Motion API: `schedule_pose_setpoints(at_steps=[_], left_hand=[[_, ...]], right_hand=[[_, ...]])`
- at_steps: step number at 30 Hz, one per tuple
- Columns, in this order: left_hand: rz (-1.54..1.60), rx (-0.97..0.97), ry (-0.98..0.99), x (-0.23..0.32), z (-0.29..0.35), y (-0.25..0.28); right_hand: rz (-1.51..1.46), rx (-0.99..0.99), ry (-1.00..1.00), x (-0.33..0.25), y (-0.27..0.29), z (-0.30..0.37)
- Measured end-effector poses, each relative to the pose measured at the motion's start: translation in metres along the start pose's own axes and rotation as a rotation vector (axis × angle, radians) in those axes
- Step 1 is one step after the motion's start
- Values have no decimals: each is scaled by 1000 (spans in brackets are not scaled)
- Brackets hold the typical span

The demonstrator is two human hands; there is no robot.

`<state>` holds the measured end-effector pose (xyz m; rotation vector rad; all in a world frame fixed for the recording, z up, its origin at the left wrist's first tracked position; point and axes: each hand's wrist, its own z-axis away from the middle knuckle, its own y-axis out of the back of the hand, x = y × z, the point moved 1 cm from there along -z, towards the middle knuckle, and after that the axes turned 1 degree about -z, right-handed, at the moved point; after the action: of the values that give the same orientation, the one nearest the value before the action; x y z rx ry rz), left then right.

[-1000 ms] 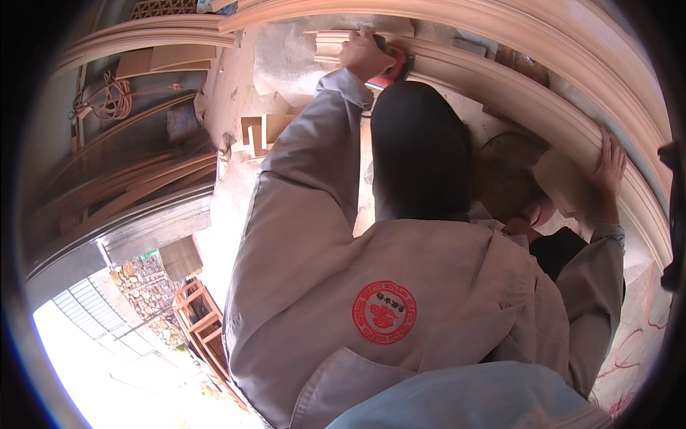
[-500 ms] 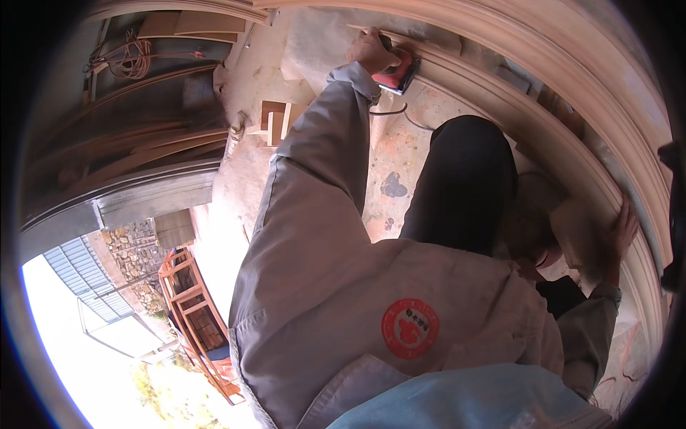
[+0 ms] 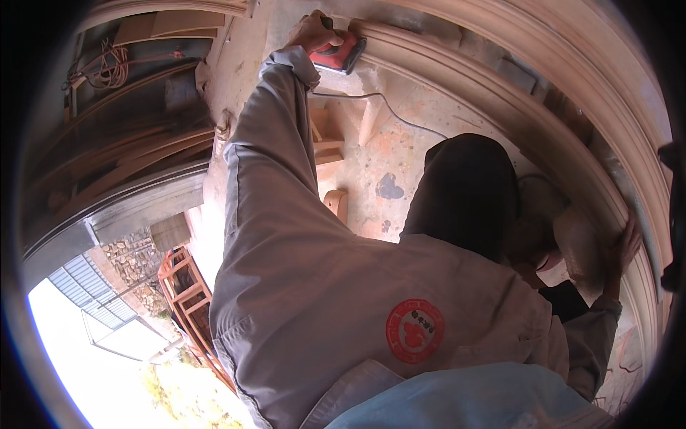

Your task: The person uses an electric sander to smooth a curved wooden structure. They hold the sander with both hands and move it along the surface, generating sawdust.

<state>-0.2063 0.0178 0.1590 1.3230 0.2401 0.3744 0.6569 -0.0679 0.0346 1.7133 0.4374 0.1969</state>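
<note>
At the far end of my stretched arm, my left hand (image 3: 311, 32) is wrapped round a red and black electric sander (image 3: 341, 55). The sander sits at the far left end of a long, grooved wooden moulding (image 3: 464, 76), covering that end. Its dark cord (image 3: 400, 119) trails over the floor toward my knee. At the right, my right hand (image 3: 627, 247) lies on the same moulding, its fingers stretched out along the wood. The palm is partly hidden in shadow.
More long mouldings (image 3: 543, 53) run beyond this one. Wood offcuts (image 3: 327, 146) lie on the floor beside my left sleeve. My dark-clad knee (image 3: 464, 186) rises in the middle. Boards and a coiled orange cord (image 3: 111, 68) are at the left, near a bright opening.
My left hand has moved left with the sander, to the end of the moulding. More of the cord now shows. The right hand has stayed in place on the wood.
</note>
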Motion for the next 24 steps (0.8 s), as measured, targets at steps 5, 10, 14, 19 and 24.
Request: schedule_pose_setpoints(at_steps=[5, 10, 14, 19, 24], left_hand=[[-12, -61, -73, 25, 11, 4], [61, -3, -21, -18, 0, -2], [53, -5, -29, 4, 7, 1], [41, 49, -65, 14, 15, -5], [39, 17, -6, -11, -3, 1]], right_hand=[[-2, 28, 4, 15, -13, 6], [-41, 7, 6, -6, -1, -4], [-34, 34, 4, -5, 0, -4], [-27, 39, 21, -4, 1, -2], [-9, 32, 18, 8, -8, 4]])
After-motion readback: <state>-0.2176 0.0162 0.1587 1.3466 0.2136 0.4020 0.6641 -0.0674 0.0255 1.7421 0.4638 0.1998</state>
